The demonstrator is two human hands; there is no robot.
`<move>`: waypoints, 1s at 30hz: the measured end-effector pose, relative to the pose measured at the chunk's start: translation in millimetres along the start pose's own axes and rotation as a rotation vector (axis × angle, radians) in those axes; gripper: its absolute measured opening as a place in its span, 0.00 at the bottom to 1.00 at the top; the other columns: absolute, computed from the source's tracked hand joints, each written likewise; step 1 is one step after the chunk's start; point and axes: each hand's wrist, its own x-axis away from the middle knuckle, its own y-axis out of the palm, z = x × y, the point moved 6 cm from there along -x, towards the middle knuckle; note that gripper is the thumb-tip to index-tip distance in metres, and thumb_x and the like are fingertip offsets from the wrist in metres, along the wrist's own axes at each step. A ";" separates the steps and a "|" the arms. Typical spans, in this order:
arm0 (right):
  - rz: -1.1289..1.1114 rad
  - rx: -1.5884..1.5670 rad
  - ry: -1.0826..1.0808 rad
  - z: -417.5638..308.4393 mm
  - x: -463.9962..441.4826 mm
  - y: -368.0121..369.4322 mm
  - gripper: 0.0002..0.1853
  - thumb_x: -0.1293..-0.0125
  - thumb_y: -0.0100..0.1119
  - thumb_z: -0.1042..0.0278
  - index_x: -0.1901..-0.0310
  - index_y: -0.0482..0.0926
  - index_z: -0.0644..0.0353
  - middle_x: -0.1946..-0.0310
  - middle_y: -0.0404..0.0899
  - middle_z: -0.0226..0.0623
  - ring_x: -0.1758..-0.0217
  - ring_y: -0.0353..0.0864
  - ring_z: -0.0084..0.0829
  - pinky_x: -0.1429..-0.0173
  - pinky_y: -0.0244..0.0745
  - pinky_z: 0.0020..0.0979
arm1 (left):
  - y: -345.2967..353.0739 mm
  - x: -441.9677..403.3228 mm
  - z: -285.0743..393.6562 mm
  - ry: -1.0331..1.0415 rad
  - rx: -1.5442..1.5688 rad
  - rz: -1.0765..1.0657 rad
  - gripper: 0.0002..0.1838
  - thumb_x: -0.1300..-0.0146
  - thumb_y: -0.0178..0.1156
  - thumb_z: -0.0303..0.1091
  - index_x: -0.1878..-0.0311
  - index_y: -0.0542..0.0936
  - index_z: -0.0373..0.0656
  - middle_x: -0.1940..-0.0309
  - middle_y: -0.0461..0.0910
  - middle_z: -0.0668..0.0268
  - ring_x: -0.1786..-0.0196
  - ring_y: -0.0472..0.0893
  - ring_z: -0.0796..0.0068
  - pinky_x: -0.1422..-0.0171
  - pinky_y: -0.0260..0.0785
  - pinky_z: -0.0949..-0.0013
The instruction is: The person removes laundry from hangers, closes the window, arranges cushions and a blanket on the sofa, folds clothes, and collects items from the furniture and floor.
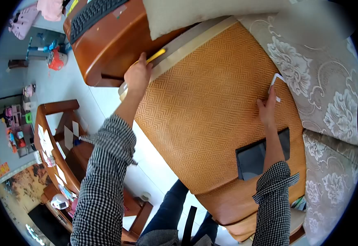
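My left hand [138,76] is closed on a slim yellow object [156,55] at the upper-left edge of the woven orange-brown seat mat [203,102]. On the right side of the mat, my right hand [268,107] touches a white object [275,78] with a bent, frame-like outline; its fingers are closed around the near part, and some of it is hidden. A dark flat tablet-like object [250,160] lies on the mat beneath my right forearm.
Patterned floral cushions [334,110] line the right side, and a plain beige cushion [203,16] lies at the top. A wooden armrest [105,45] carries a black keyboard [90,18] at the upper left. A wooden table [43,119] stands at the left.
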 end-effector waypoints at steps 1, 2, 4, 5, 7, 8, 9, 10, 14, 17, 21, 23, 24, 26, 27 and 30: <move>0.026 0.094 -0.051 3.5 -2.0 1.0 0.34 0.42 0.50 0.82 0.34 0.49 0.58 0.36 0.47 0.53 0.35 0.53 0.47 0.43 0.63 0.32 | 10.3 -9.6 -1.3 0.001 -0.060 -0.060 0.14 0.43 0.52 0.38 0.55 0.74 0.44 0.73 0.79 0.56 0.70 0.80 0.58 0.70 0.71 0.61; 0.051 0.182 -0.105 6.6 -3.7 2.1 0.34 0.41 0.50 0.82 0.34 0.49 0.58 0.36 0.48 0.54 0.36 0.55 0.48 0.43 0.64 0.33 | 18.1 -17.1 1.5 0.002 -0.124 -0.121 0.12 0.43 0.52 0.38 0.59 0.75 0.44 0.73 0.79 0.56 0.70 0.80 0.58 0.71 0.71 0.61; 0.069 0.313 -0.191 4.4 2.6 8.3 0.34 0.42 0.50 0.82 0.34 0.50 0.57 0.37 0.50 0.52 0.40 0.58 0.46 0.45 0.64 0.34 | 18.6 -6.9 1.4 0.028 -0.167 -0.130 0.09 0.44 0.53 0.38 0.67 0.76 0.44 0.76 0.78 0.56 0.72 0.80 0.59 0.72 0.71 0.61; 0.065 0.356 -0.233 -1.3 4.0 9.2 0.34 0.42 0.51 0.83 0.34 0.51 0.57 0.38 0.51 0.49 0.42 0.60 0.45 0.48 0.64 0.34 | 10.5 0.3 2.0 0.045 -0.147 -0.068 0.09 0.45 0.54 0.39 0.71 0.75 0.44 0.78 0.78 0.57 0.73 0.79 0.59 0.73 0.71 0.60; 0.048 0.460 -0.262 -14.4 5.6 11.0 0.33 0.43 0.50 0.84 0.36 0.53 0.58 0.40 0.54 0.49 0.45 0.62 0.45 0.48 0.64 0.37 | -8.6 21.7 -6.0 0.119 -0.054 0.043 0.09 0.47 0.57 0.38 0.74 0.75 0.44 0.82 0.76 0.57 0.77 0.78 0.59 0.76 0.70 0.61; 0.027 0.520 -0.245 -19.3 9.7 10.6 0.31 0.43 0.48 0.84 0.37 0.56 0.60 0.41 0.56 0.51 0.45 0.63 0.47 0.46 0.63 0.39 | -18.5 40.9 -12.6 0.096 -0.005 0.071 0.08 0.48 0.58 0.38 0.74 0.75 0.43 0.83 0.76 0.57 0.78 0.78 0.59 0.76 0.70 0.61; 0.006 0.579 -0.229 -23.4 14.5 10.7 0.29 0.43 0.46 0.84 0.38 0.58 0.62 0.42 0.58 0.54 0.45 0.64 0.50 0.45 0.63 0.41 | -29.1 62.4 -18.3 0.073 0.042 0.101 0.08 0.49 0.59 0.37 0.74 0.75 0.43 0.84 0.75 0.58 0.79 0.77 0.59 0.76 0.69 0.61; 0.000 0.642 -0.286 -24.3 20.2 12.2 0.27 0.43 0.46 0.84 0.39 0.60 0.63 0.42 0.59 0.54 0.46 0.64 0.50 0.45 0.63 0.42 | -34.0 86.0 -27.7 0.024 0.121 0.102 0.09 0.50 0.60 0.38 0.75 0.76 0.43 0.85 0.75 0.58 0.79 0.77 0.58 0.76 0.69 0.60; -0.010 0.758 -0.501 -46.0 78.6 35.4 0.20 0.44 0.44 0.85 0.47 0.67 0.70 0.47 0.65 0.53 0.50 0.66 0.49 0.50 0.66 0.42 | -5.0 174.2 -59.7 -0.241 0.388 0.037 0.11 0.53 0.61 0.39 0.73 0.77 0.41 0.76 0.77 0.57 0.77 0.77 0.57 0.74 0.69 0.59; -0.074 0.463 -0.329 -74.7 164.4 63.8 0.18 0.45 0.48 0.82 0.51 0.71 0.65 0.56 0.71 0.48 0.55 0.69 0.46 0.53 0.67 0.39 | 16.8 218.3 -48.3 -0.414 0.446 0.053 0.12 0.50 0.59 0.42 0.71 0.77 0.41 0.73 0.76 0.58 0.75 0.78 0.59 0.73 0.70 0.60; -0.314 0.198 -0.393 -143.3 288.2 88.7 0.09 0.43 0.53 0.80 0.59 0.73 0.62 0.69 0.69 0.37 0.66 0.69 0.32 0.62 0.65 0.29 | 8.5 254.5 -20.7 -0.303 0.419 -0.116 0.10 0.46 0.57 0.40 0.75 0.78 0.44 0.82 0.76 0.60 0.79 0.77 0.67 0.79 0.66 0.64; -0.481 -0.135 -0.220 -146.8 341.6 107.5 0.06 0.41 0.51 0.79 0.62 0.73 0.62 0.72 0.69 0.30 0.70 0.67 0.23 0.67 0.63 0.23 | 3.0 297.8 -30.6 -0.504 0.694 -0.146 0.16 0.50 0.60 0.45 0.74 0.78 0.39 0.78 0.77 0.53 0.74 0.78 0.55 0.71 0.69 0.59; -0.552 -0.351 -0.078 -153.2 365.7 114.2 0.05 0.41 0.51 0.78 0.63 0.73 0.61 0.74 0.68 0.27 0.72 0.66 0.18 0.69 0.62 0.20 | -4.2 324.2 -41.2 -0.693 0.828 -0.238 0.21 0.52 0.59 0.49 0.71 0.78 0.37 0.74 0.77 0.51 0.69 0.78 0.51 0.65 0.70 0.56; -0.650 -0.273 -0.042 -196.9 396.5 107.7 0.04 0.40 0.51 0.77 0.63 0.72 0.62 0.74 0.68 0.25 0.72 0.65 0.15 0.70 0.60 0.19 | -25.0 383.1 -72.1 -0.817 1.001 -0.268 0.24 0.50 0.56 0.51 0.67 0.78 0.34 0.72 0.77 0.48 0.66 0.78 0.52 0.61 0.70 0.59; -0.688 -0.225 -0.028 -218.1 407.2 104.6 0.04 0.40 0.51 0.76 0.63 0.72 0.62 0.74 0.67 0.24 0.72 0.64 0.14 0.70 0.59 0.18 | -17.1 429.5 -90.8 -1.010 1.118 -0.204 0.25 0.50 0.57 0.51 0.66 0.77 0.33 0.72 0.78 0.49 0.68 0.79 0.56 0.63 0.70 0.61; -0.833 -0.149 0.041 -250.4 441.9 110.6 0.05 0.40 0.52 0.72 0.63 0.73 0.62 0.78 0.67 0.24 0.76 0.65 0.14 0.74 0.60 0.18 | -50.7 553.8 -159.6 -1.604 1.555 -0.022 0.29 0.50 0.64 0.46 0.59 0.73 0.24 0.76 0.77 0.57 0.77 0.77 0.73 0.76 0.68 0.71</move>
